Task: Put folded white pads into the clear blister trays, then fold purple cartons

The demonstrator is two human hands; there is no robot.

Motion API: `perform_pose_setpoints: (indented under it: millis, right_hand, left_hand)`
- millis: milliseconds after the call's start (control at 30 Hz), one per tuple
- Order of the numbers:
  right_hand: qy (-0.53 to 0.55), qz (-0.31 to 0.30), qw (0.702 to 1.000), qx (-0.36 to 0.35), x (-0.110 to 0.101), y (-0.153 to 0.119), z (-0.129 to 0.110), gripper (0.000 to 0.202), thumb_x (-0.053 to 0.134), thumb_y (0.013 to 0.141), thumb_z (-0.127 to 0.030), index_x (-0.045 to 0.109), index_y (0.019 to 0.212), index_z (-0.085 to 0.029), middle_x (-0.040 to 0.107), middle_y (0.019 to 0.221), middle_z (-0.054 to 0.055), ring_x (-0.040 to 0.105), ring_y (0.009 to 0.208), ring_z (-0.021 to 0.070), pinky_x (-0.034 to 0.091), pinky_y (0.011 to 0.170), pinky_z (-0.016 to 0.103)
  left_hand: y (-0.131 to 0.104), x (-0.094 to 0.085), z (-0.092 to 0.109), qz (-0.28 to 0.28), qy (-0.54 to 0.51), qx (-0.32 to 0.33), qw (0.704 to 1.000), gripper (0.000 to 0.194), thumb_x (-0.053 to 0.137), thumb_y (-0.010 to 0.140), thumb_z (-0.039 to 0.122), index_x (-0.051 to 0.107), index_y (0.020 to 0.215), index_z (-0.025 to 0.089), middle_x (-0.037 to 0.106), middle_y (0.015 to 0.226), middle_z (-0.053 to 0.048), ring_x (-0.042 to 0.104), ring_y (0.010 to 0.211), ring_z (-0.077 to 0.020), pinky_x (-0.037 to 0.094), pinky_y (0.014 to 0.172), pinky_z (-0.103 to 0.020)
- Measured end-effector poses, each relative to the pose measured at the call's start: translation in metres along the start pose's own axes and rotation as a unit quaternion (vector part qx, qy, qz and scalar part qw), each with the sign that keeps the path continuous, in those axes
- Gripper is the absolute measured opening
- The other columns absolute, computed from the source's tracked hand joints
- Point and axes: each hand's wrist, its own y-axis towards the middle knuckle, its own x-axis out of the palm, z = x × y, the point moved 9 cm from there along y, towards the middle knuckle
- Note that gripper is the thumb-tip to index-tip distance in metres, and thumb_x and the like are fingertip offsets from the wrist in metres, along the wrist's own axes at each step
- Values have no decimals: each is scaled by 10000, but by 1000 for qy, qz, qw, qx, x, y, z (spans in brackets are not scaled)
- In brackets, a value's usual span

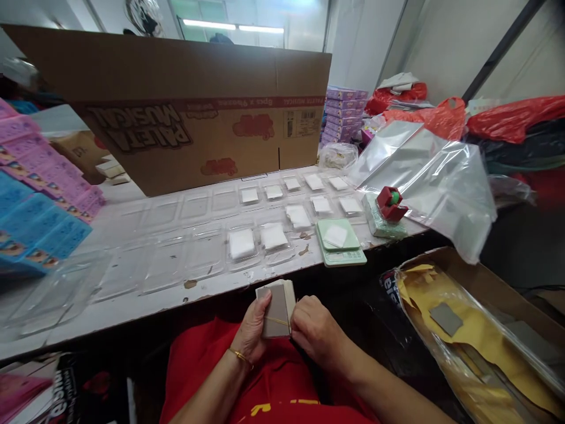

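Note:
My left hand [253, 330] grips a stack of cream-coloured sheets with a grey card [274, 309] on top, held over my lap. A thin rubber band [277, 321] crosses the lower part of the card. My right hand [315, 327] is closed at the stack's right edge; its fingers seem to pinch the band there. On the table just beyond, a pale green scale [342, 253] carries a few white sheets [335, 235]. Clear plastic trays [203, 253] stand in two rows, and several on the right hold white sheet stacks [241, 244].
A large cardboard box [212, 129] stands behind the trays. Pink and blue boxes [39, 212] are piled at left. A red tape dispenser [391, 206] and plastic film [424, 171] lie at right. Below right, an open carton [432, 259] holds yellow wrapping and grey cards.

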Motion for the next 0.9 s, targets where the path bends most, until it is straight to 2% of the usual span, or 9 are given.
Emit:
perform_pose_setpoints:
  millis: [100,167,400,567,633,733,900]
  right_hand:
    - [-53,19,997,-55,-2,0,-9,188,406,815,-107,421,640,-176,464,655,20,376,667,147,291,631,293]
    - [-58,23,996,-66,-4,1,-11,219,387,828,-102,417,624,-174,455,635,20,373,657,147,291,631,295]
    - [29,-8,1000,-1,-11,1,3,133,430,804,-152,416,673,-174,480,676,13,387,658,133,281,620,288]
    - [-37,11,999,-5,-13,1,0,174,404,814,-127,417,649,-179,473,650,17,398,660,142,277,618,298]
    - [-53,11,998,-12,-11,1,0,162,417,810,-149,424,652,-183,478,649,15,408,662,143,279,618,299]
    - [-36,-8,999,10,-5,-2,11,104,473,773,-199,435,677,-189,501,670,-2,424,658,132,285,607,282]
    - [5,-21,996,86,4,-13,41,134,545,734,-237,430,679,-197,521,696,-30,456,693,113,314,633,251]
  left_hand:
    - [5,7,5,-14,7,4,1000,330,610,714,396,617,910,131,655,699,-32,559,557,-117,417,505,-214]
    - [9,9,5,-19,5,-7,1000,313,606,721,386,620,886,120,649,680,-33,554,549,-114,413,502,-213]
    - [16,13,5,-15,0,-29,999,295,610,719,376,617,875,126,644,679,-29,580,560,-130,450,533,-240]
    - [20,12,8,-1,30,-24,999,264,613,727,345,605,879,130,638,648,-15,567,519,-111,435,479,-204]
    - [21,9,0,7,27,-66,997,252,614,723,343,604,868,137,637,621,-10,569,503,-121,445,468,-215]
    - [22,7,-17,3,12,-138,990,270,624,707,344,603,896,152,656,644,-20,605,546,-164,485,495,-255]
    - [30,8,-28,16,46,-149,988,360,660,661,328,590,972,161,675,687,-17,639,602,-204,530,523,-293]
